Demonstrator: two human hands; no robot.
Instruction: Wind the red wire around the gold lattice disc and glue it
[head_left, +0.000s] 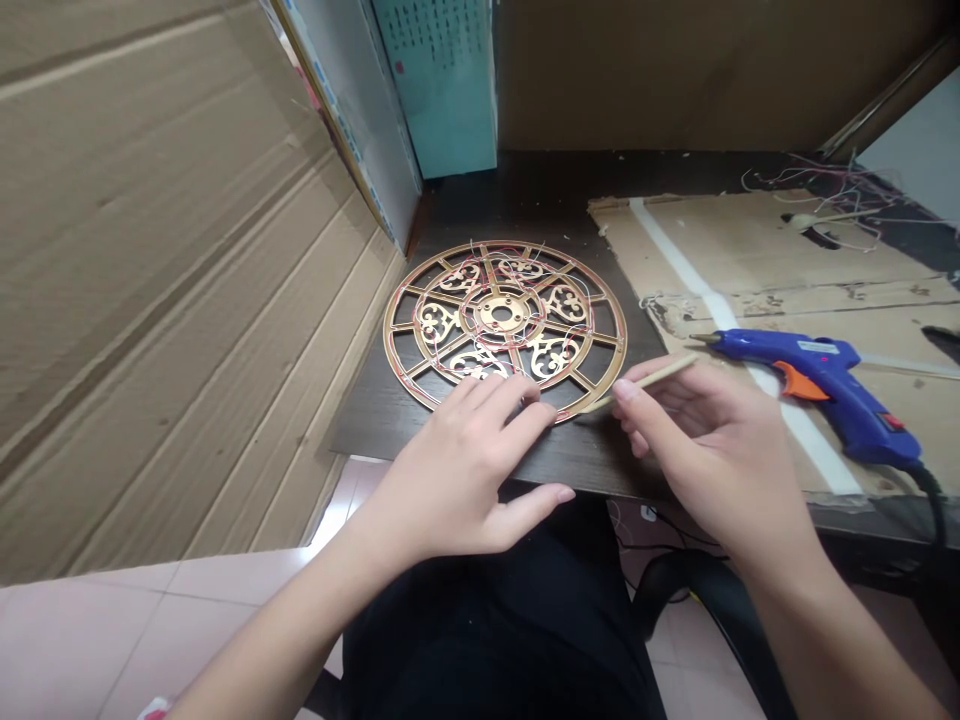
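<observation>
A round gold openwork disc [504,322] with scroll patterns and thin red and white wires lies flat on the dark table [555,200]. My left hand [465,460] rests with its fingers pressed flat on the disc's near rim, thumb stretched out to the right. My right hand [705,440] pinches a thin wooden stick [645,382], whose lower tip touches the disc's near right rim.
A blue hot glue gun [817,385] with an orange trigger lies on a flattened cardboard sheet [750,250] at the right, its cord running off the table. Loose wire scraps lie at the far right. Large cardboard panels lean at the left. A black chair sits below.
</observation>
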